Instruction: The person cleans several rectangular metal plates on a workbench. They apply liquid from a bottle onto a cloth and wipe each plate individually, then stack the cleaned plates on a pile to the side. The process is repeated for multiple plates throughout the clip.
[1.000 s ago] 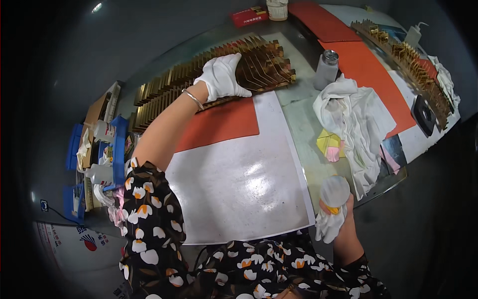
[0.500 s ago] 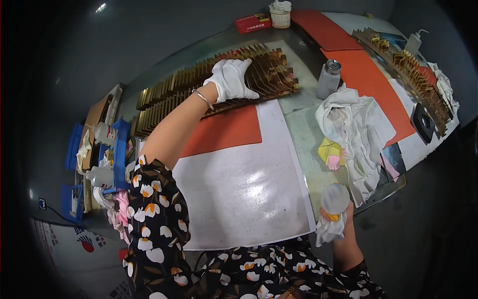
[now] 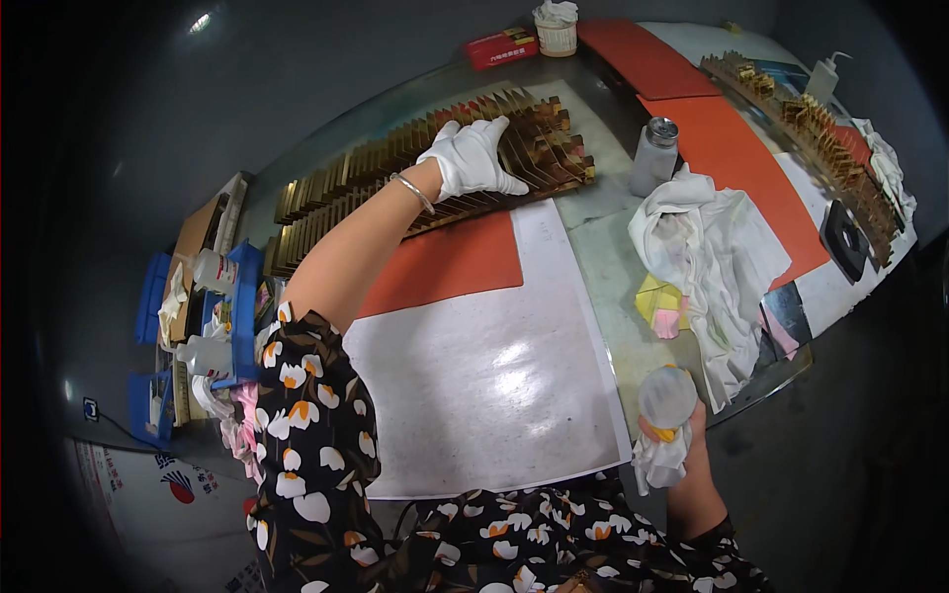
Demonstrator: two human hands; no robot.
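My left hand (image 3: 473,161), in a white glove, reaches over a long rack of thin brass-coloured plates (image 3: 346,178) at the far side of the table. Its thumb and forefinger are spread wide over the plates near the rack's right end. Whether the fingertips touch a plate I cannot tell. Low on the right, my right hand (image 3: 698,423) is closed around a round, pale, see-through disc (image 3: 668,397) and a white cloth (image 3: 660,463). Yellow-orange bits show at the disc's edge. Most of the right fingers are hidden behind the disc and cloth.
A white sheet (image 3: 494,395) and a red mat (image 3: 445,272) lie before me. Right: crumpled white cloth (image 3: 727,247), metal-topped bottle (image 3: 654,156), another brass rack (image 3: 811,138), black tape dispenser-like object (image 3: 841,242). Left: blue bins (image 3: 245,306) with bottles. Back: red box (image 3: 501,47), tub (image 3: 556,30).
My left hand has slid slightly to the right along the brass plates, its fingers still spread. My right hand keeps the disc and cloth in nearly the same place; the whole view shifts a little.
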